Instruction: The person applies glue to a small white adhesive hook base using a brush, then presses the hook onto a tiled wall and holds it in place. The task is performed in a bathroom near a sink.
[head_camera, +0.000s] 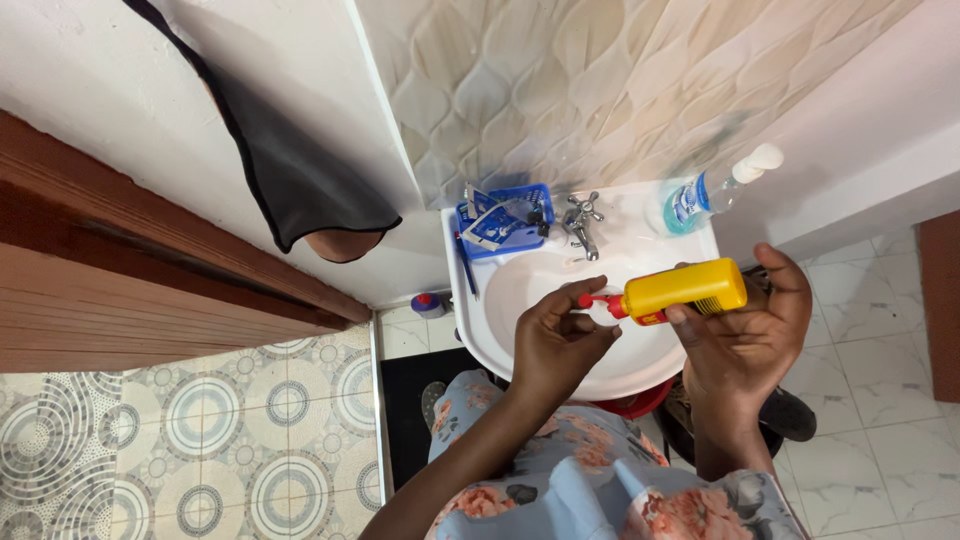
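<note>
Head view, right hand (745, 335) grasping yellow bottle (685, 291) lying crosswise, red cap (598, 301) pointing left, pinched by left hand (555, 335) fingertips, above sink (500, 300).

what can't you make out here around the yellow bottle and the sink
- Yellow bottle, head view: its far end is covered by the right hand.
- Red cap: the left hand has its fingertips on it; whether it is loosened is too small to tell.
- Blue basket on the sink: contents too small to identify.
- Dark things on the floor under the sink: hidden by the basin and right forearm.
</note>
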